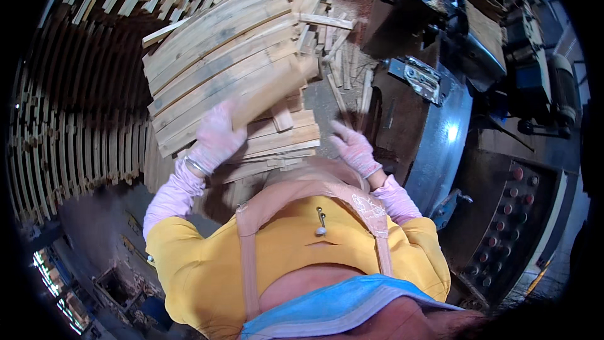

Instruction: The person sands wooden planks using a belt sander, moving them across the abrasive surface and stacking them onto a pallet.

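My left hand (220,133), in a pale pink glove, is closed on the near end of a wooden board (269,93). The board slants up to the right over a stack of pale planks (214,56) and is smeared by motion. My right hand (353,149), also gloved, is apart from the wood, its fingers stretched out and nothing in them. Between my hands lies a lower pile of shorter boards (283,137), with a small wooden block (282,116) on top.
Stacked rows of wooden strips (82,88) fill the left side. Loose offcuts (343,66) lie on the floor beyond my right hand. To the right stand a machine with a curved metal table (440,141) and a control panel (509,214) with several buttons.
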Demonstrator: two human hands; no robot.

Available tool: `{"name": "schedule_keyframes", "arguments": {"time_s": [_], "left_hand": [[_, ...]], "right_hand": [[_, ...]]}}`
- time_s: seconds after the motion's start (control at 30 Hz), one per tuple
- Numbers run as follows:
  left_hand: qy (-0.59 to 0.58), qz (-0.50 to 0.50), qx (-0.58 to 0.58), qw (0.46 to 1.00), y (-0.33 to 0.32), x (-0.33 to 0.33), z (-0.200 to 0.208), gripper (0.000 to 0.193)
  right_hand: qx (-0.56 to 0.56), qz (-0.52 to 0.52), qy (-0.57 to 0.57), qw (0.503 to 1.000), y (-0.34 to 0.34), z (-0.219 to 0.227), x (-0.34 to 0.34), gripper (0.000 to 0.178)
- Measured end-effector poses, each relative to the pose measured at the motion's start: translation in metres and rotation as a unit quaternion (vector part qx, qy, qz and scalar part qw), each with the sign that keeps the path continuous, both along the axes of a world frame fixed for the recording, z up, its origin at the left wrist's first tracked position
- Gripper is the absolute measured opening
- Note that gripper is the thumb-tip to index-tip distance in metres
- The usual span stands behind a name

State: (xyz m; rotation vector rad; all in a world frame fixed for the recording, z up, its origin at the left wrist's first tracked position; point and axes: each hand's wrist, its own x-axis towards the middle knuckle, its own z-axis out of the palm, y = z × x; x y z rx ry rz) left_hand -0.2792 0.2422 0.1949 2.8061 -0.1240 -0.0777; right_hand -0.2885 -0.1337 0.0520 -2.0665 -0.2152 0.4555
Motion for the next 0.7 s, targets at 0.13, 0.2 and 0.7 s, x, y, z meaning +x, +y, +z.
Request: {"name": "schedule_keyframes", "arguments": {"time_s": [0.13,0.2,0.7], "left_hand": [[0.066,0.058,-0.352,0.932,-0.081,0.090,0.066,0.049],[0.043,0.048,-0.552,0.832,-0.130,0.126,0.062,0.044],[0.392,-0.096,-0.448,0.798,-0.341,0.042,-0.087,0.066]], "right_hand": [[0.215,0.029,0.073,0.973,0.030,0.081,-0.004,0.079],[0.157,0.014,-0.080,0.984,0.028,0.088,-0.010,0.091],[-0.443,-0.500,0.049,0.742,-0.163,0.056,-0.276,0.073]]}}
